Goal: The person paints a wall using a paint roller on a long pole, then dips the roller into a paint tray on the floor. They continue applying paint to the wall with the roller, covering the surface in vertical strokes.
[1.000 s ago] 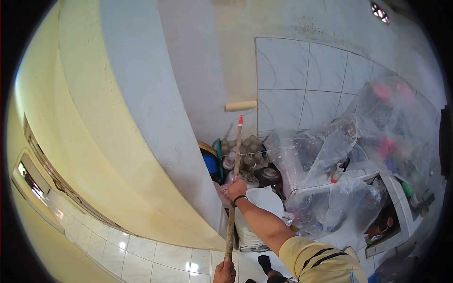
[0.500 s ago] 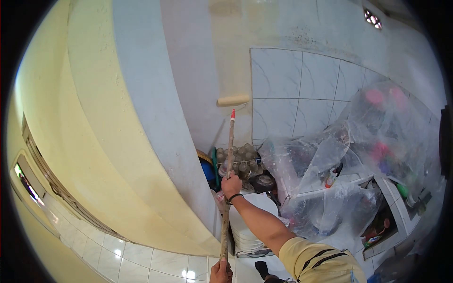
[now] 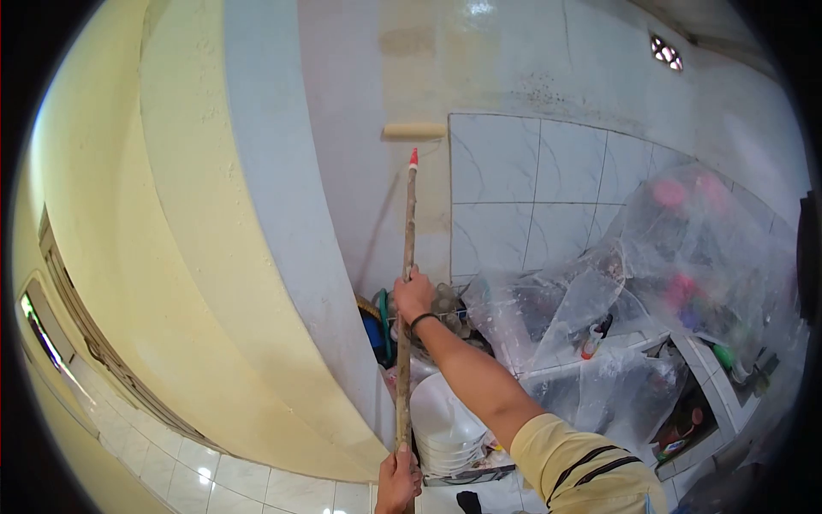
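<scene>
A paint roller with a cream sleeve lies against the wall, just left of the white wall tiles. Its red handle end joins a long wooden pole that runs down toward me. Partway along the pole, my right hand is closed around it, with a dark band on the wrist. Lower down, near the bottom edge of the view, my left hand grips the same pole. A strip of cream paint shows on the wall above and below the roller.
Clear plastic sheeting drapes over the tiled counter at right, with a bottle on it. Stacked white buckets stand below my right arm. Glass jars sit behind them. A curved yellow wall rises at left.
The roller has moved up the wall beside the tiles. My right hand has risen with the pole, and my left hand has come up slightly. The camera view has shifted a little.
</scene>
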`<action>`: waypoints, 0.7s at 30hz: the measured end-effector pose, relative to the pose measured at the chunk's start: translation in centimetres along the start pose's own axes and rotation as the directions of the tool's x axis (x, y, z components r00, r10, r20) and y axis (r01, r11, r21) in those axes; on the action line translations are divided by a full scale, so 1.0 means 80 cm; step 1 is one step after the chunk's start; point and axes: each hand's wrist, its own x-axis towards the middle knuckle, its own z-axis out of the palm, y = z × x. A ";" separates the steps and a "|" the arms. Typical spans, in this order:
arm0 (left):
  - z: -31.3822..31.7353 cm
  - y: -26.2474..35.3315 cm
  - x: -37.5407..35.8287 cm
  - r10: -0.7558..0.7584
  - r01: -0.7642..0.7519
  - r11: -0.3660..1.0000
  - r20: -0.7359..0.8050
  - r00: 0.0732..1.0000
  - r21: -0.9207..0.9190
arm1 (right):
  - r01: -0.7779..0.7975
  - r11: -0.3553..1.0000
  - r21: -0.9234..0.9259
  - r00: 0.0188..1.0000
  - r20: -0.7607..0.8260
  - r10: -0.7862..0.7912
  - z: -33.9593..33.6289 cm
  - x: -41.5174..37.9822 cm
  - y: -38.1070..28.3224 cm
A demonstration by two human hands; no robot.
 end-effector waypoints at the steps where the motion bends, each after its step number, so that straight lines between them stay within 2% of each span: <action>1: 0.006 0.014 0.005 -0.036 0.038 0.998 0.037 0.999 -0.043 | 0.033 0.999 -0.022 0.999 -0.027 -0.034 -0.003 0.011 -0.011; 3: 0.013 0.031 0.017 0.007 -0.007 1.000 0.027 1.000 -0.004 | 0.095 0.993 -0.063 0.992 -0.076 -0.100 -0.012 0.029 -0.040; 4: 0.017 0.040 0.023 0.029 -0.029 0.999 0.022 0.999 0.015 | 0.095 0.995 -0.025 0.993 -0.067 -0.096 -0.015 0.042 -0.052; 8: 0.037 0.081 0.040 0.069 -0.067 0.997 0.024 0.997 -0.048 | 0.114 0.993 0.037 0.992 -0.051 -0.112 -0.029 0.092 -0.097; 11: 0.049 0.096 0.054 0.094 -0.089 0.993 0.060 0.994 -0.073 | 0.222 0.975 0.025 0.960 -0.180 -0.214 -0.028 0.124 -0.114; 13: 0.056 0.099 0.057 0.070 -0.066 0.995 0.052 0.996 -0.079 | 0.228 0.973 0.018 0.957 -0.189 -0.221 -0.031 0.126 -0.115; 17: 0.048 0.074 0.052 0.056 -0.053 0.997 0.051 0.997 -0.060 | 0.118 0.992 0.041 0.992 -0.058 -0.115 -0.040 0.092 -0.099; 19: 0.039 0.045 0.046 0.033 -0.031 0.999 0.037 0.999 -0.043 | 0.106 0.994 -0.036 0.993 -0.050 -0.108 -0.036 0.067 -0.073; 21: 0.030 0.017 0.037 -0.001 0.002 0.999 0.032 0.999 -0.052 | 0.111 0.972 -0.207 0.990 -0.057 -0.125 -0.030 0.039 -0.046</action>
